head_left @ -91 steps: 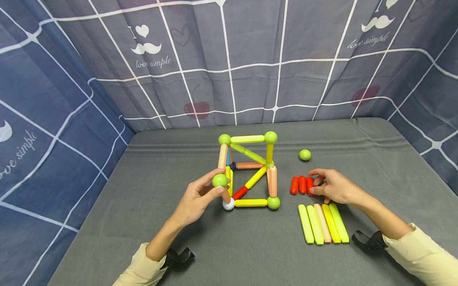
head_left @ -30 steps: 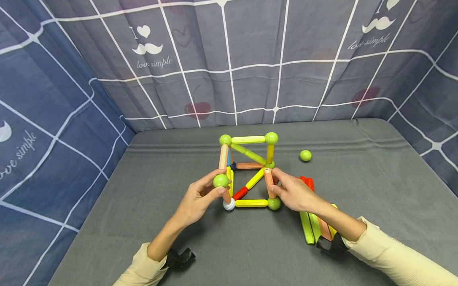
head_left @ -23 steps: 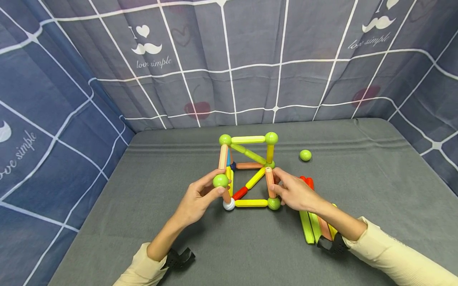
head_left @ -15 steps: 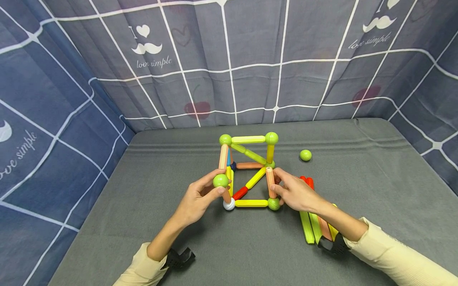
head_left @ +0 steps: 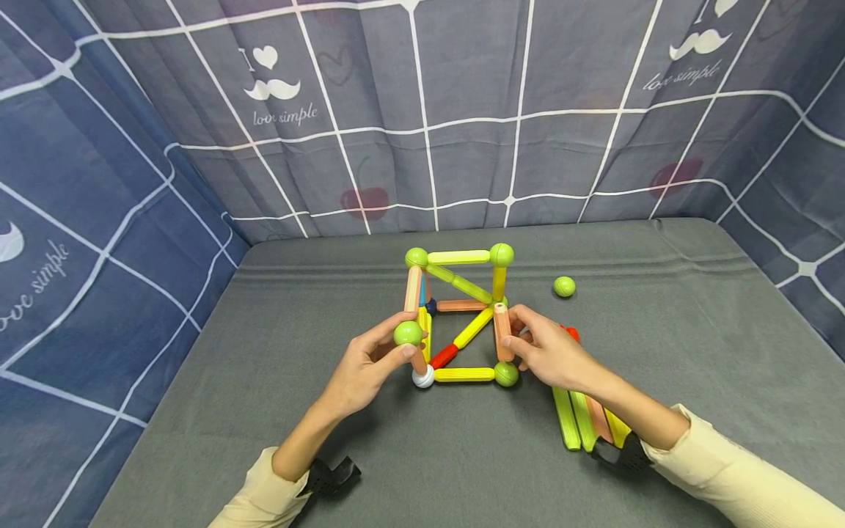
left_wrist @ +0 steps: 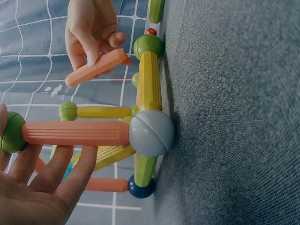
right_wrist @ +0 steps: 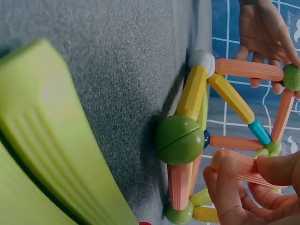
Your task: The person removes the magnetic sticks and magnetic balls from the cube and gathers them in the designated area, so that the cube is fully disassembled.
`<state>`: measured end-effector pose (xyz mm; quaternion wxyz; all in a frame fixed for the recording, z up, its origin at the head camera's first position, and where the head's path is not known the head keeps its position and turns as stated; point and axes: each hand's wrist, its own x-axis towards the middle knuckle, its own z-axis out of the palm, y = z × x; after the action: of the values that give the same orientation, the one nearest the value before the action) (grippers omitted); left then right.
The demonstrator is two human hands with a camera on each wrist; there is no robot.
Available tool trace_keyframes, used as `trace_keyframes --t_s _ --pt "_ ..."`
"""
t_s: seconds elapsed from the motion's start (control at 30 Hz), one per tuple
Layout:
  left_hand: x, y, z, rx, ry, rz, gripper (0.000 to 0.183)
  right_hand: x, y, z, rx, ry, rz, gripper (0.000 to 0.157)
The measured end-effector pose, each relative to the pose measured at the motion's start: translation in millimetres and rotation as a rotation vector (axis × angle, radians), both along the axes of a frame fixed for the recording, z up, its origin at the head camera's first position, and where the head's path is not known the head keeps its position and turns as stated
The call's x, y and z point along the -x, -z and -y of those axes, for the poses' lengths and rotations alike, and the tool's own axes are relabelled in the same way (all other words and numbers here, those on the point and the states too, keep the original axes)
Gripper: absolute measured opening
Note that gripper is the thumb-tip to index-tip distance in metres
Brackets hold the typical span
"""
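Observation:
A toy construction frame of ribbed sticks and balls stands on the grey cloth. My left hand (head_left: pixel 353 370) holds the green ball (head_left: pixel 407 333) at the frame's near left upper corner, fingers behind the salmon post (left_wrist: pixel 77 133) above the white ball (head_left: pixel 423 377). With thumb and fingers, my right hand (head_left: pixel 551 352) pinches a salmon stick (head_left: pixel 502 334) by the near right corner. In both wrist views this stick is tilted, and a small gap separates its lower end from the green corner ball (right_wrist: pixel 179 139).
Right of the frame lie red sticks (head_left: pixel 572 334), mostly behind my right hand, and a row of green, salmon and yellow sticks (head_left: pixel 565 418), partly under my forearm. A loose green ball (head_left: pixel 564 287) sits farther back. A patterned curtain (head_left: pixel 370 132) hangs behind.
My right hand left the red sticks, moved left and took hold of the salmon stick, which was standing on the corner ball. The stick has since risen slightly. My left hand stayed put.

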<state>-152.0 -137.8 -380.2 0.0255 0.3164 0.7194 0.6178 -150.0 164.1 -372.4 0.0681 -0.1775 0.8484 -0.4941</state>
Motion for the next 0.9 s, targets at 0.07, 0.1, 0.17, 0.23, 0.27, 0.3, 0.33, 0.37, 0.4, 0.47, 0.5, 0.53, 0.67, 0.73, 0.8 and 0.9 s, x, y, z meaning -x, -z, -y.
trace_keyframes --t_s 0.07,0.1,0.17,0.23,0.27,0.3,0.33,0.37,0.4,0.47,0.5,0.53,0.67,0.73,0.8,0.9 --pt "-0.2 -0.1 -0.2 -0.003 0.002 0.002 0.045 -2.3 -1.4 -1.9 0.016 0.011 0.011 0.014" --pt "-0.2 -0.1 -0.3 -0.004 0.003 0.003 0.046 -3.5 -2.1 -3.1 0.026 0.017 0.016 0.014" --pt "-0.1 -0.2 -0.7 -0.009 0.008 0.003 0.045 -6.7 -3.9 -6.3 0.04 0.026 0.016 0.014" --pt "0.1 -0.3 -0.9 -0.012 0.011 0.003 0.045 -9.8 -6.0 -10.6 0.052 0.04 0.019 0.014" --pt "0.1 -0.4 -1.1 -0.013 0.011 0.003 0.045 -11.4 -6.9 -13.0 0.057 0.048 0.022 0.015" --pt "0.1 -0.5 -1.1 -0.015 0.012 0.003 0.045 -13.0 -7.8 -15.8 0.064 0.051 0.023 0.017" --pt "0.0 -0.6 -1.2 -0.015 0.01 0.004 0.045 -14.6 -8.3 -18.9 0.069 0.053 0.021 0.021" --pt "-0.2 -0.7 -1.1 -0.015 0.009 0.005 0.045 -16.3 -8.8 -22.1 0.078 0.053 0.025 0.025" --pt "-0.4 -0.8 -1.1 -0.016 0.008 0.006 0.045 -17.9 -9.1 -25.4 0.09 0.053 0.025 0.029" --pt "-0.7 -1.1 -0.9 -0.015 0.004 0.011 0.045 -21.4 -9.1 -32.2 0.112 0.04 0.01 0.041" --pt "-0.9 -1.3 -0.7 -0.014 0.002 0.013 0.045 -23.2 -9.1 -35.6 0.12 0.033 0.001 0.047" --pt "-1.0 -1.4 -0.6 -0.012 0.001 0.016 0.045 -25.2 -9.4 -38.9 0.127 0.028 -0.004 0.052" --pt "-0.9 -1.7 -0.3 -0.012 -0.001 0.02 0.045 -32.2 -9.8 -51.2 0.157 0.016 -0.008 0.058" --pt "-0.9 -1.7 -0.4 -0.014 0.001 0.023 0.045 -36.5 -10.8 -57.1 0.164 0.024 0.011 0.056" --pt "-1.0 -1.8 -0.6 -0.015 0.002 0.026 0.045 -41.0 -11.5 -63.2 0.153 0.037 0.008 0.054" --pt "-1.1 -1.8 -0.6 -0.018 0.006 0.029 0.045 -48.7 -12.5 -73.4 0.112 0.064 0.012 0.053"
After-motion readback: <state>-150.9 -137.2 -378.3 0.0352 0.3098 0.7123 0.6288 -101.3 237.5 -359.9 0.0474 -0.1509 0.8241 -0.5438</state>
